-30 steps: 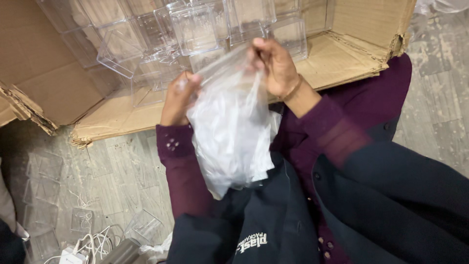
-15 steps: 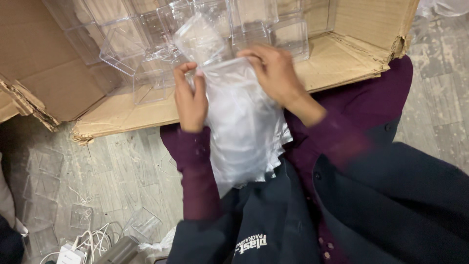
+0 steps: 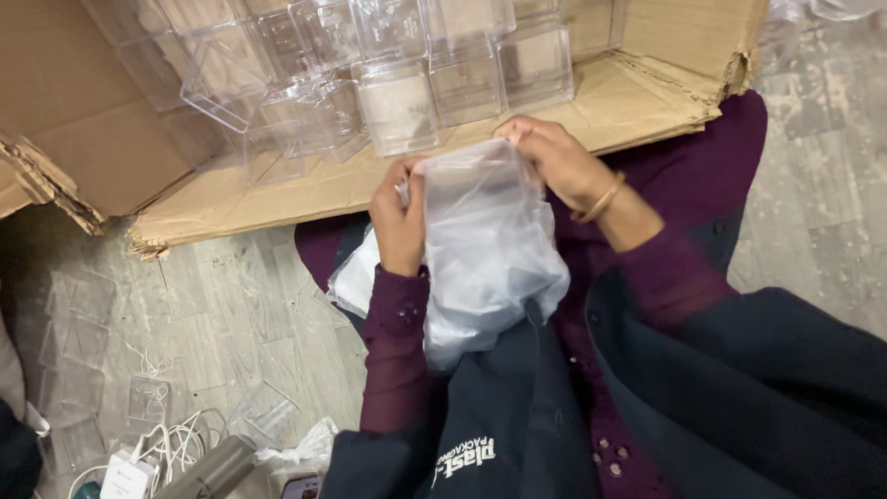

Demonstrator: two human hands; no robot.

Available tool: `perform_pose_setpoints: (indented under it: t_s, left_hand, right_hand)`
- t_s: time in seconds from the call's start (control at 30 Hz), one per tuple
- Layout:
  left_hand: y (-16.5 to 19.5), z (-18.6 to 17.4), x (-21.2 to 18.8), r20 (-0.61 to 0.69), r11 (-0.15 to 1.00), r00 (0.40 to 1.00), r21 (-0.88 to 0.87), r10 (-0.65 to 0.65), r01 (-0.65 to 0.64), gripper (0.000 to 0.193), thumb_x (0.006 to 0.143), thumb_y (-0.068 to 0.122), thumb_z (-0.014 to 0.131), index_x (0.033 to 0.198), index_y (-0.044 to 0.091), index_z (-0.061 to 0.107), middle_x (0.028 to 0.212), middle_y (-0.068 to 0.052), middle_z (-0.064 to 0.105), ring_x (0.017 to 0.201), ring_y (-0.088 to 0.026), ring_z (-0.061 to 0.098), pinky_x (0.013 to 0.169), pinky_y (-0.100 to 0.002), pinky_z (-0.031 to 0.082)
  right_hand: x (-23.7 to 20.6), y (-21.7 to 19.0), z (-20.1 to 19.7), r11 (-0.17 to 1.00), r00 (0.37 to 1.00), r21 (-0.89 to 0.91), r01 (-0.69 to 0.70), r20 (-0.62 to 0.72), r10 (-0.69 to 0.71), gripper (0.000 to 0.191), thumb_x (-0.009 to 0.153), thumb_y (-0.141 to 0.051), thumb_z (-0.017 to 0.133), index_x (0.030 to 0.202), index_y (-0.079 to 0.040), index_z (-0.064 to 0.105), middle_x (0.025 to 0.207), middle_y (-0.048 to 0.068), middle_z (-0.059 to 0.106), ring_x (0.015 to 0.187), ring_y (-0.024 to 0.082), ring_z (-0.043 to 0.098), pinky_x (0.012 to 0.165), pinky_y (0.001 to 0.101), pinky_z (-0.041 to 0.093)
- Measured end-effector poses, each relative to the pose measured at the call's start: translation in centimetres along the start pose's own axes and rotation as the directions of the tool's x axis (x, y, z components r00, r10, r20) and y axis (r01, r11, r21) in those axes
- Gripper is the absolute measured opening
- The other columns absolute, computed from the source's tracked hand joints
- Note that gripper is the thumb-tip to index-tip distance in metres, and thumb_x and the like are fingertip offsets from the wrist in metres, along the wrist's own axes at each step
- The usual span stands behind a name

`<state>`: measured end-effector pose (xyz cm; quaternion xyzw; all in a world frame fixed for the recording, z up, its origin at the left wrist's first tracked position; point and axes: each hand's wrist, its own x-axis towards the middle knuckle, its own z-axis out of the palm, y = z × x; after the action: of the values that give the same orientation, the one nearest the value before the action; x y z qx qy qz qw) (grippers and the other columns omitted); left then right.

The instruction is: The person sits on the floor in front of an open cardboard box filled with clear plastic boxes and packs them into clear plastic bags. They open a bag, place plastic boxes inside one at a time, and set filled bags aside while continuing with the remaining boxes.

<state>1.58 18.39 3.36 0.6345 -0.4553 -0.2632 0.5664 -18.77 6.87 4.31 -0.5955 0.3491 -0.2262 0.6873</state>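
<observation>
A flattened cardboard box (image 3: 388, 180) lay ahead, stacked with clear plastic boxes (image 3: 397, 83); over my lap I held a clear plastic bag (image 3: 485, 249), left hand (image 3: 399, 222) and right hand (image 3: 554, 162) each pinching its mouth in a closed grip, spreading it open.

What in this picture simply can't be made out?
- Head view: what is inside the cloudy plastic bag; its film blurs the contents.
- The left hand fingertips, tucked behind the bag's edge.
- The upper clear plastic boxes, cut off by the top edge.
- The white cables and grey cylinder bottom left, cropped and too small to identify.
</observation>
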Motion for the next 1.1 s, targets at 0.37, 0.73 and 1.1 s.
perform_pose_setpoints:
  t_s: [0.37, 0.73, 1.1]
  left_hand:
    - [3.0, 3.4, 4.0, 0.224, 0.982, 0.964, -0.149, 0.145, -0.113, 0.022, 0.105, 0.022, 0.066, 0.106, -0.001, 0.068, 0.092, -0.002, 0.069, 0.088, -0.011, 0.062, 0.083, -0.026, 0.051]
    - [2.7, 4.9, 3.9, 0.372, 0.955, 0.927, -0.286, 0.039, 0.075, 0.033, 0.108, 0.032, 0.061, 0.12, 0.003, 0.071, 0.099, 0.001, 0.074, 0.09, -0.004, 0.059, 0.082, -0.02, 0.046]
    - [3.6, 5.0, 4.0, 0.463, 0.932, 0.886, -0.324, 0.004, 0.165, 0.034, 0.108, 0.032, 0.058, 0.123, 0.004, 0.072, 0.104, 0.002, 0.076, 0.085, -0.003, 0.053, 0.081, -0.02, 0.044]
  right_hand:
    - [-6.3, 2.4, -6.9, 0.853, 0.946, 0.412, 0.32, -0.185, -0.265, 0.031, 0.111, -0.023, 0.046, 0.121, -0.001, 0.066, 0.12, 0.009, 0.07, 0.114, 0.018, 0.068, 0.107, 0.0338, 0.055]
    - [-8.7, 14.1, -33.0, 0.852, 0.204, 0.289, 0.436, -0.954, 0.219, 0.045, 0.103, -0.039, 0.057, 0.122, -0.001, 0.07, 0.118, 0.011, 0.075, 0.084, 0.024, 0.058, 0.073, 0.0393, 0.043]
    - [-4.6, 1.0, -11.7, 0.774, 0.729, -0.347, 0.529, -0.281, -0.624, 0.034, 0.109, -0.018, 0.064, 0.138, -0.001, 0.06, 0.137, 0.009, 0.064, 0.131, 0.019, 0.062, 0.115, 0.0341, 0.05]
